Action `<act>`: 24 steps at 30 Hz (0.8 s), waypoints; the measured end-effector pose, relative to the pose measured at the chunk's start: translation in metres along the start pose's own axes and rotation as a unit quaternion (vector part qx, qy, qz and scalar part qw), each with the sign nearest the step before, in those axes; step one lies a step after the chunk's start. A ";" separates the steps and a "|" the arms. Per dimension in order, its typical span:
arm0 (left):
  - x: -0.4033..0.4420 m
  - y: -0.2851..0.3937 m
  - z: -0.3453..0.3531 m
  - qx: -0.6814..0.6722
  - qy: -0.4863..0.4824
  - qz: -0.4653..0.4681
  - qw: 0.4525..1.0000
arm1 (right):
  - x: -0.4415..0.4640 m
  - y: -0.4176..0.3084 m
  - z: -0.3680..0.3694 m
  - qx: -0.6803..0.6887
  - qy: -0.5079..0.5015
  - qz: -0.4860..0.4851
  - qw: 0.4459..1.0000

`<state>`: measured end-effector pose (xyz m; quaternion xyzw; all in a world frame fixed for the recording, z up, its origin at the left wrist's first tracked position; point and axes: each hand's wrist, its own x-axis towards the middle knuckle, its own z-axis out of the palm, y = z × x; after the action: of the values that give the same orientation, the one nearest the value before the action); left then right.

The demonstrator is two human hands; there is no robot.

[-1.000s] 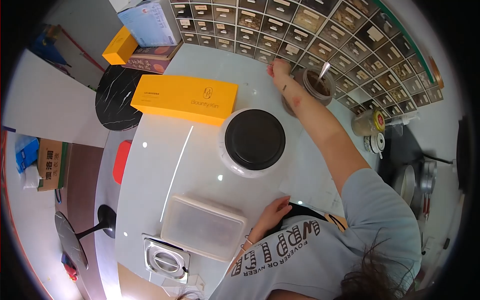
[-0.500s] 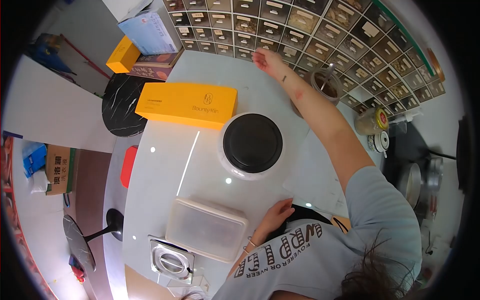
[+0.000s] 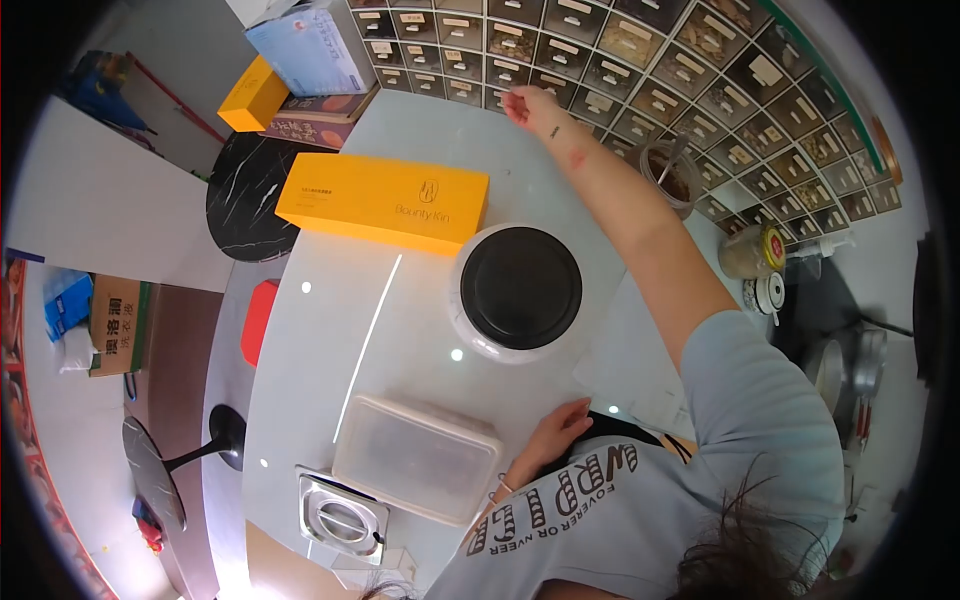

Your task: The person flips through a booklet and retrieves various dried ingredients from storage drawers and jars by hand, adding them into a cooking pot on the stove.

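Observation:
My right hand [image 3: 532, 108] reaches far forward to the bottom rows of a wall of small labelled drawers [image 3: 510, 42]. Its fingers are loosely bent and apart, close to a drawer front. Nothing shows in them; whether they touch the drawer I cannot tell. Near the counter's edge by my body lies my left hand [image 3: 562, 430], fingers loosely stretched and holding nothing visible. Between the two hands stands a white round jar with a black lid [image 3: 521, 288]. Beyond my right forearm is an open jar of dark contents [image 3: 672, 176] with a spoon handle sticking out.
A long yellow box [image 3: 385, 203] lies behind the lidded jar. On the left side of the counter sit a translucent lidded container [image 3: 415, 460] and a steel pan lid [image 3: 345, 517]. A yellow-lidded jar [image 3: 752, 250] stands at the right. Boxes [image 3: 310, 55] are stacked at the back left.
My right hand has moved slightly left along the drawer fronts, closer to them. The view has shifted a little. My left hand stays by the counter's edge.

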<state>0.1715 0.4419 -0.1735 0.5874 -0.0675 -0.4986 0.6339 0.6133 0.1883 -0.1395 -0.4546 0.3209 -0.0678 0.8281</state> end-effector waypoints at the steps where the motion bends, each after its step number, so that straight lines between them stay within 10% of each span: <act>1: 0.002 0.000 -0.001 -0.005 -0.004 0.000 1.000 | -0.001 0.007 -0.007 -0.024 0.021 0.021 0.999; 24: 0.002 0.005 -0.004 0.017 -0.040 -0.011 0.999 | -0.048 -0.047 -0.017 0.024 -0.045 -0.053 0.997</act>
<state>0.1781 0.4422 -0.1721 0.5788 -0.0948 -0.5272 0.6149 0.5735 0.1684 -0.0859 -0.4537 0.2567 -0.0988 0.8476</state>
